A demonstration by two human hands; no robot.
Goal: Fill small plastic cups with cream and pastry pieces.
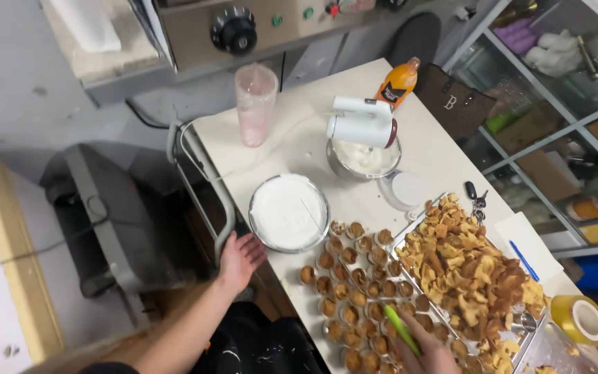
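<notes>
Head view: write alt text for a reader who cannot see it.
A right hand holds a green tool over rows of small pastry cups on a table. The left hand rests at the edge beside a bowl of white cream.

Even indoor light, soft shadows, slight overall blur, wide-angle bending at edges.

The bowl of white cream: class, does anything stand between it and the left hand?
Nothing visible does. The left hand rests open at the table edge, just below-left of the bowl of white cream, with only bare tabletop between them.
</notes>
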